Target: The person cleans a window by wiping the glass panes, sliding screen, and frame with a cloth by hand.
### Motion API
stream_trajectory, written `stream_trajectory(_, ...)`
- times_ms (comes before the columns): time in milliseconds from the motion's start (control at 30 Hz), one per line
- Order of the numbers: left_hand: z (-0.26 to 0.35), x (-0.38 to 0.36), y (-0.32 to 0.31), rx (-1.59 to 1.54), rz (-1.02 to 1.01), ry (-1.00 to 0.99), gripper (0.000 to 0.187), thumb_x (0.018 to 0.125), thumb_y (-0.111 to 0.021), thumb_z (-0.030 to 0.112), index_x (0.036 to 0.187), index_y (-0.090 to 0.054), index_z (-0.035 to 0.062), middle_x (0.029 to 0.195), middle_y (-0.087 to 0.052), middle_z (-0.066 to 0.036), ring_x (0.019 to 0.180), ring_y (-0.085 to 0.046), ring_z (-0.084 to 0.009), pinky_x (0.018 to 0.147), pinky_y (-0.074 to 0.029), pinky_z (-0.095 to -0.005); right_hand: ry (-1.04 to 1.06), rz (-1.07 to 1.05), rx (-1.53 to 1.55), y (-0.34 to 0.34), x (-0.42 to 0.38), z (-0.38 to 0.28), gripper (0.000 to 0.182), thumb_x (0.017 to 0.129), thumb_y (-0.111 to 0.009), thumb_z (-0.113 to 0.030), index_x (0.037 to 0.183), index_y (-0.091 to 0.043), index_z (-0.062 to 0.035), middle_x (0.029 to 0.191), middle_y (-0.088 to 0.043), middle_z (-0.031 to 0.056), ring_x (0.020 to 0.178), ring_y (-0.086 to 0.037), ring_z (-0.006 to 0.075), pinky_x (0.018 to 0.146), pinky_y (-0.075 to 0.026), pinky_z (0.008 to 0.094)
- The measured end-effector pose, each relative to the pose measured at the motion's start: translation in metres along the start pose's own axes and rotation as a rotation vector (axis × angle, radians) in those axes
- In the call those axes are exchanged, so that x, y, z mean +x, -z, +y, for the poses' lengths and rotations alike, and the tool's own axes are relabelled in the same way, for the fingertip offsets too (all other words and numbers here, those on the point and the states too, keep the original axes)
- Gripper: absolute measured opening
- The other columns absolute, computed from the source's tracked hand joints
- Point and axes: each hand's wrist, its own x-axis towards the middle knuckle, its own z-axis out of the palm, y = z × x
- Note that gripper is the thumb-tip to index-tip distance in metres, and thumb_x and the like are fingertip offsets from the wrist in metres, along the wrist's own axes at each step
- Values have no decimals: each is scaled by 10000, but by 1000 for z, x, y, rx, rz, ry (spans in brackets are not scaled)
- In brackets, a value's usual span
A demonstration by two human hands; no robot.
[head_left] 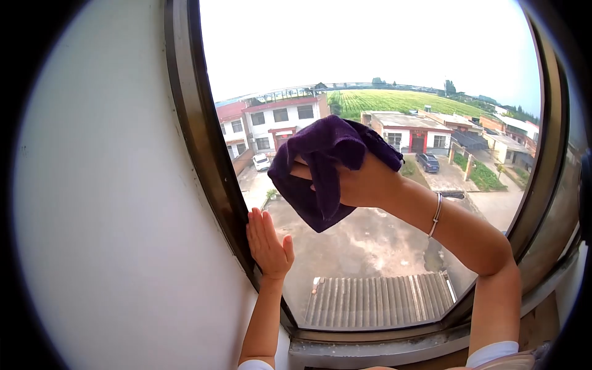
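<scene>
My right hand grips a dark purple cloth, which drapes over the fingers and hangs in folds in front of the window pane. Part of the fingers is hidden under the fabric. A thin bracelet circles the right wrist. Lower down on the left, my left hand lies flat with its fingers stretched upward against the left side of the brown metal window frame. Nothing is in that hand.
A white wall borders the window on the left. Along the bottom runs the sill. Through the glass show a corrugated roof, a paved yard, houses, a white car, a dark car and a green field.
</scene>
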Motion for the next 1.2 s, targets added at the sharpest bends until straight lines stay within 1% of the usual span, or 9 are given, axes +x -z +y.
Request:
stream_trajectory(200, -4, -9, -6, -9, -5, 14, 648, 1018, -273, 421, 1438, -352, -67, 1499, -347, -262, 1407, -320, -401, 1145, -253, -485, 11, 400, -348, -37, 125, 54, 308, 925, -536, -293, 1154, -677, -143, 1135, -673, -14, 1097, -580, 176, 975, -442, 381)
stream_trajectory(533, -6, -9, -7, 5, 1, -18, 648, 1018, -258, 407, 1423, -364, -88, 1488, -354, -280, 1394, -340, -410, 1145, -254, -484, -224, 314, -570, -19, 244, 124, 360, 934, -468, -384, 1121, -693, -175, 1011, -716, 86, 978, -662, 279, 867, -518, 441)
stream_trajectory(567, -6, -8, -6, 9, 2, -24, 646, 1018, -257, 405, 1423, -363, -87, 1488, -355, -280, 1393, -342, -410, 1144, -256, -483, -269, 413, -503, -12, 239, 146, 394, 947, -435, -397, 1146, -683, -162, 1053, -709, 95, 1001, -658, 294, 875, -518, 453)
stream_trajectory(667, -6, -10, -4, 17, -5, -21, 642, 1019, -257, 399, 1425, -360, -87, 1488, -355, -279, 1391, -343, -411, 1142, -259, -485, -800, 9, -172, 92, 195, 167, 458, 1010, -297, -325, 1263, -551, -41, 1361, -529, 184, 1252, -509, 351, 1067, -378, 460)
stream_trajectory(700, -6, -9, -5, 13, -7, -19, 640, 1019, -258, 395, 1427, -357, -87, 1488, -355, -279, 1391, -342, -413, 1141, -259, -487, -616, 99, -437, 79, 171, 239, 559, 1012, -219, -420, 1257, -541, -35, 1306, -565, 207, 1196, -549, 374, 1049, -392, 478)
stream_trajectory(767, -6, -10, -7, 15, -5, -18, 637, 1018, -259, 391, 1428, -355, -88, 1489, -354, -278, 1391, -340, -417, 1140, -258, -491, -940, 91, -589, 146, 127, 208, 539, 1013, -254, -416, 1253, -539, -27, 1222, -613, 212, 1160, -567, 373, 1004, -427, 497)
stream_trajectory(833, -5, -9, -5, 15, -8, -16, 628, 1018, -263, 378, 1429, -349, -89, 1491, -349, -277, 1389, -335, -428, 1139, -257, -500, -809, 174, -584, 170, 44, 303, 505, 1016, -265, -411, 1261, -552, -75, 1231, -620, 175, 1159, -574, 344, 1011, -433, 477)
stream_trajectory(1000, -4, -6, -4, 37, 15, -27, 612, 1020, -255, 347, 1434, -327, -98, 1489, -345, -281, 1387, -337, -426, 1141, -257, -501, -1036, 349, -756, 235, -98, 334, 444, 982, -369, -379, 1250, -532, -65, 1263, -578, 143, 1202, -526, 292, 1006, -413, 432)
stream_trajectory(1200, -5, -3, -5, 59, 36, -64, 615, 1030, -230, 364, 1450, -313, -77, 1500, -330, -283, 1397, -332, -412, 1145, -247, -493, -680, 406, -925, 177, -66, 291, 482, 883, -526, -439, 1280, -546, -167, 1321, -555, 55, 1280, -464, 225, 1025, -367, 458)
